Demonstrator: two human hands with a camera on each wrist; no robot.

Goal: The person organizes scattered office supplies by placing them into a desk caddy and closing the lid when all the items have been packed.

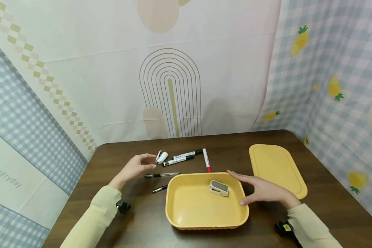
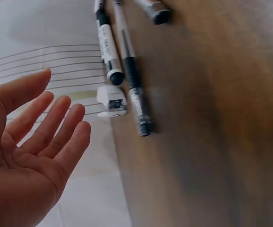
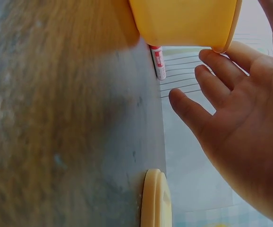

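Note:
In the head view my left hand [image 1: 137, 168] reaches over the table's left side, fingers loosely extended beside a small white stapler [image 1: 162, 157]. The left wrist view shows that hand's palm with nothing in it and the stapler [image 2: 112, 100] a little past the fingertips. My right hand [image 1: 261, 190] rests on the right rim of a yellow box [image 1: 192, 206], fingertips at the far corner and thumb lower down the rim. Its fingers [image 3: 212, 85] are spread and fairly straight in the right wrist view. Inside the box lies a small white item with a grey top [image 1: 218, 188].
Two black-and-white markers [image 1: 178, 160] lie behind the box, with a red-and-white marker [image 1: 206, 160] to their right. A black pen [image 1: 162, 175] and a shorter-looking pen [image 1: 159, 189] are left of the box. The yellow lid [image 1: 277, 168] lies at the right.

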